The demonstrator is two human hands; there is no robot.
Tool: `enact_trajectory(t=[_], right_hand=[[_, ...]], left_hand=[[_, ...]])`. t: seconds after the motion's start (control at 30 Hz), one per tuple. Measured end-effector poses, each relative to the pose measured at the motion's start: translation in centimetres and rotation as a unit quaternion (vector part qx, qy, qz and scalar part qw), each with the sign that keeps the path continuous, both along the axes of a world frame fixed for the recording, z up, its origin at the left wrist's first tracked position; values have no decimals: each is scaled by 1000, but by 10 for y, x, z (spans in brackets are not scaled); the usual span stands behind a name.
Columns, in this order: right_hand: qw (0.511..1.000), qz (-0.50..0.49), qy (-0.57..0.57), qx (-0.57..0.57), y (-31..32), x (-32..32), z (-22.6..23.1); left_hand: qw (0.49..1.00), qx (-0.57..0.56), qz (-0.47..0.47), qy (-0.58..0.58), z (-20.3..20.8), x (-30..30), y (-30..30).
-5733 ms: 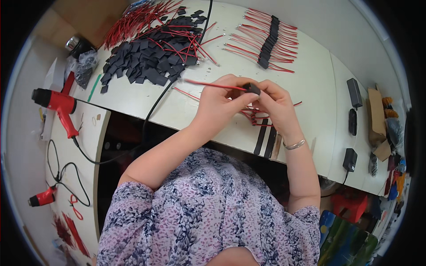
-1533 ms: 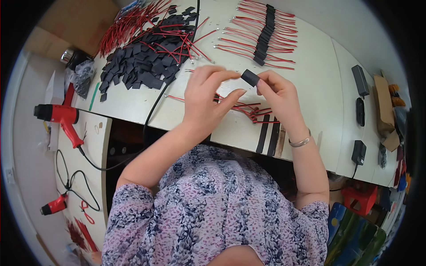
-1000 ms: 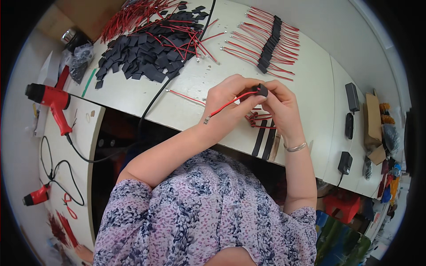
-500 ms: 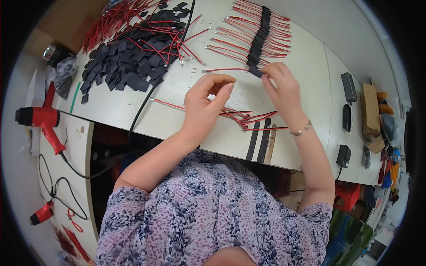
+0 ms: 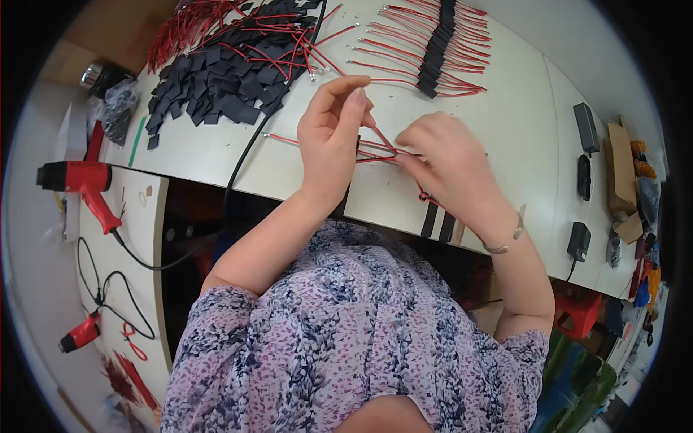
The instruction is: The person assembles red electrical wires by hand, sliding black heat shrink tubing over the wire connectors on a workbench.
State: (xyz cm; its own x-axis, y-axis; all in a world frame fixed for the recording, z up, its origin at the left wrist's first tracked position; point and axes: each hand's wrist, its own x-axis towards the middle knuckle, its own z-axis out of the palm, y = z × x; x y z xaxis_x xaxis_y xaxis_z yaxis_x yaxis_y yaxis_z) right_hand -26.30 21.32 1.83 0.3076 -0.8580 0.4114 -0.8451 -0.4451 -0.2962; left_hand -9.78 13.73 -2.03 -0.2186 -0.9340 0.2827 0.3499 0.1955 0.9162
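Observation:
In front of me, my left hand (image 5: pixel 333 130) is closed, with a short red-and-black wire (image 5: pixel 385 139) running from its fingers toward my other hand. My right hand (image 5: pixel 451 166), a little blurred, is closed around wires at the near side of the table. More red-and-black wires (image 5: pixel 284 138) pass beneath my left hand, one tip showing to its left. Part of a knotted wire (image 5: pixel 424 195) shows below my right hand. Beyond the hands, a row of wires lies side by side, each crossed by a black rectangular piece (image 5: pixel 437 54); the closest piece sits at the row's near end.
Far left lies a heap of black pieces (image 5: pixel 209 90) with loose wires on top. A black cable (image 5: pixel 249 148) crosses the table. At left are a red heat gun (image 5: pixel 85 177) and a green strip (image 5: pixel 137 142). Black adapters (image 5: pixel 586 128) lie right, near a cardboard box (image 5: pixel 619 169).
My right hand has left the black piece at the row's near end and come down toward me to the loose wires. My left hand now has a wire at its fingers. The view has shifted slightly.

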Motion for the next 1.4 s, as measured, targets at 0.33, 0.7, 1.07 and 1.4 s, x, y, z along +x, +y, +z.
enact_trajectory(t=[0.33,0.7,1.07,1.4], right_hand=[[991,-86,-89,45,3,-38,1],[992,-124,-4,14,47,25,-50],[899,-130,-291,301,95,-49,59],[843,-115,-495,175,34,-53,34]], left_hand=[[858,-372,-14,-354,-8,15,18],[858,-307,-44,-410,-24,5,13],[848,-325,-35,-418,-28,10,7],[846,-354,-50,-395,-16,26,12]])
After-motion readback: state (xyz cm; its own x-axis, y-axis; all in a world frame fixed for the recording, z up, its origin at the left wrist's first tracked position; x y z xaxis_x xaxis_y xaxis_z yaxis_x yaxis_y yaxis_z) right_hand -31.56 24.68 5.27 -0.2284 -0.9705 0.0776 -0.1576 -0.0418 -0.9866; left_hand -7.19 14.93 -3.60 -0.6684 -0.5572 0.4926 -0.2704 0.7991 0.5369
